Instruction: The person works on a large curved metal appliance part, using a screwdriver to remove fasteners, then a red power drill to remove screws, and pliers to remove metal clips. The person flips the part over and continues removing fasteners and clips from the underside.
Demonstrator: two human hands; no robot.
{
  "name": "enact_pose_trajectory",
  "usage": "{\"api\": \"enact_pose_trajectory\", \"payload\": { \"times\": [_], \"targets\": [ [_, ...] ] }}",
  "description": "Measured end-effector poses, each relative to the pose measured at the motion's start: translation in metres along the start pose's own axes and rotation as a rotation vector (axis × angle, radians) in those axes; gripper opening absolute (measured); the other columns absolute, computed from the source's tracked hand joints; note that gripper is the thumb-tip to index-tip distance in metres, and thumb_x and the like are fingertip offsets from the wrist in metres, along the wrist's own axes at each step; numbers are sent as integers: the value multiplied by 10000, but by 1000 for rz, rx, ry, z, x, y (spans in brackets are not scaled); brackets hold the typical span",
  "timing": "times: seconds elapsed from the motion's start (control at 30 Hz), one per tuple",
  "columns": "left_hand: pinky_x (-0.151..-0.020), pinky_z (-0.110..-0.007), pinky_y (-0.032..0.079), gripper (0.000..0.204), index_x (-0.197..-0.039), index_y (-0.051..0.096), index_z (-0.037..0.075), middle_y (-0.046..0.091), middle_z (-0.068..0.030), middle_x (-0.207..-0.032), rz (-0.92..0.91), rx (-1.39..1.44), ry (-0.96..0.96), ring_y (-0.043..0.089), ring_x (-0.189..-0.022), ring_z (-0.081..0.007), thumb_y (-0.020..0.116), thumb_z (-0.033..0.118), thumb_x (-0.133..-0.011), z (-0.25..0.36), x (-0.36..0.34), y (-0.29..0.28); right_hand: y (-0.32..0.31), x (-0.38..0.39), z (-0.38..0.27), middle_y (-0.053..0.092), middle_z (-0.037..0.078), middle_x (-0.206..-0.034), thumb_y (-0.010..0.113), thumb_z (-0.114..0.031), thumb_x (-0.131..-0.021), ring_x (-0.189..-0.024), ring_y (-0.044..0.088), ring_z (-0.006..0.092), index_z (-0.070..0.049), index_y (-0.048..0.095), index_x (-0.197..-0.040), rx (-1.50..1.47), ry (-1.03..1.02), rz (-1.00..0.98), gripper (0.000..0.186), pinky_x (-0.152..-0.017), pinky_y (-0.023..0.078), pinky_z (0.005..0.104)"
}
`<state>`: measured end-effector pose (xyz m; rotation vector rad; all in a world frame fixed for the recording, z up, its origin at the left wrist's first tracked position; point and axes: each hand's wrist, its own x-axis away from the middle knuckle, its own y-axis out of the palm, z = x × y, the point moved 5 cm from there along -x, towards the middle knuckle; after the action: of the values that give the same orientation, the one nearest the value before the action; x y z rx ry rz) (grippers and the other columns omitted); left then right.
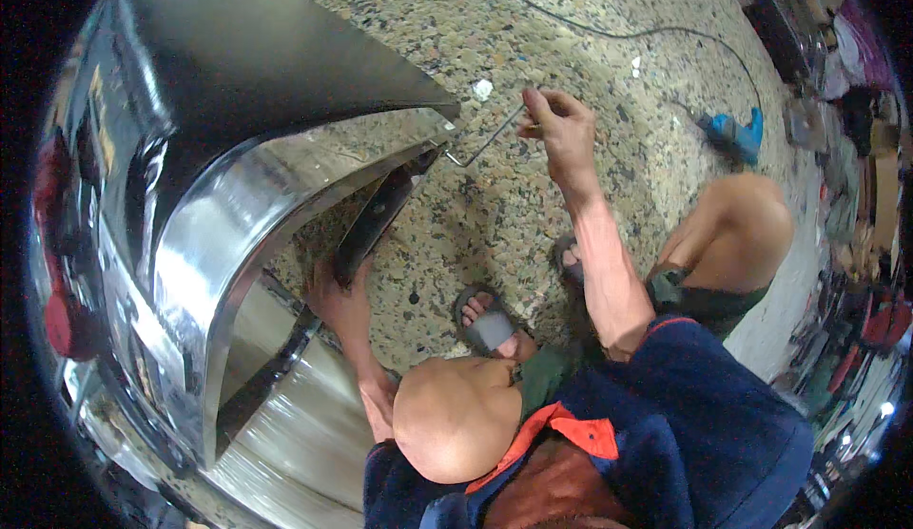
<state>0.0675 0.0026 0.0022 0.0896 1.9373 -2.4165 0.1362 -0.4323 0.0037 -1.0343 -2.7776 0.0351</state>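
Observation:
My right hand (569,134) pinches the long arm of a thin L-shaped hex key (490,139) between thumb and fingers. The key's short bent end meets the corner of a large shiny stainless-steel frame (257,187), close to the top of a black metal bar (380,208). My left hand (339,303) is closed around the bar's lower end, its fingers partly hidden. A dark, smooth panel (266,49) forms the upper face of the steel piece. The fastener under the key is too small to make out.
On the speckled stone floor (656,82) lies a blue power tool (737,134) with a dark cable (609,33). Clutter fills the right rim. Red handle-like parts (62,320) show at the far left. My knees and sandalled feet (485,320) are close below.

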Motion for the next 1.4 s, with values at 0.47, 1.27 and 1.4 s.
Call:
{"api": "enact_pose_trajectory", "payload": {
  "times": [0.47,1.27,1.4],
  "targets": [
    [-1053,-558,434,615,-1241,699,45,705,-186,-1243,50,132,-10,643,-1177,-404,804,489,-828,2,-5,-10,58,-3,-19,567,122,-641,695,-199,-916,-663,580,362,-39,598,-678,745,-1025,-223,303,-710,499,470],
    [-1052,-551,399,578,-1270,696,107,703,-149,-1246,97,117,93,655,-1149,-386,785,474,-833,12,-11,-22,122,202,-56,620,140,-966,557,-155,-1039,-926,667,286,25,540,-1041,-889,994,-486,180,-874,597,471],
    [-1033,-562,400,540,-1216,709,125,715,-119,-1205,40,59,23,665,-1105,-362,786,491,-826,3,-9,-13,110,201,-58,640,240,-1176,596,31,-971,-1108,689,323,118,500,-1188,-658,732,-419,253,-899,612,413]
  ]
}}
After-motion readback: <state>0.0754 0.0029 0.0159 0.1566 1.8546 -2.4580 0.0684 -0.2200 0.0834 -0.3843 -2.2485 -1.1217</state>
